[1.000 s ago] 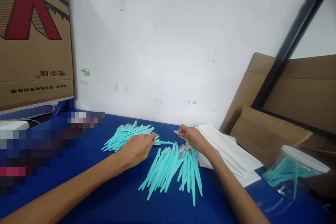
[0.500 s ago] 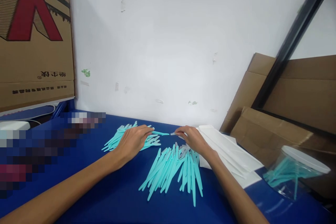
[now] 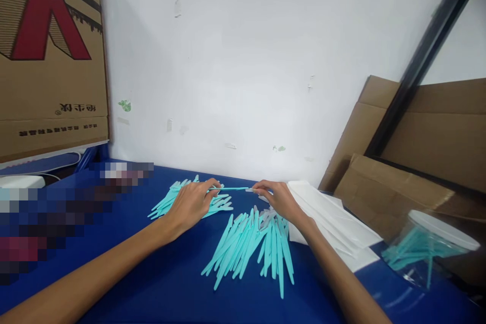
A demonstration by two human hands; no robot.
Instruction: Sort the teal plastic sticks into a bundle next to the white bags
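Observation:
My left hand [image 3: 193, 201] pinches one end of a thin turquoise stick [image 3: 234, 189], level above the blue table. At the stick's other end, my right hand [image 3: 279, 198] pinches a small translucent cap [image 3: 249, 190], which meets the stick's tip. Under and behind my left hand lies a pile of turquoise sticks [image 3: 163, 205]. Nearer the front, a larger fanned pile [image 3: 237, 248] lies between my forearms, with several translucent caps [image 3: 270, 216] at its top end beside my right hand.
White paper sheets [image 3: 330, 217] lie right of my right hand. A clear jar [image 3: 421, 253] of turquoise sticks with a white lid stands at the right. Cardboard [image 3: 395, 187] leans behind it; a large printed box [image 3: 53, 86] stands at the left. A white wall [image 3: 228, 61] rises behind.
The gap between stick and cap has closed; the stick's tip now touches the cap. My left fingers have shifted slightly left and up, and the stick lies straighter.

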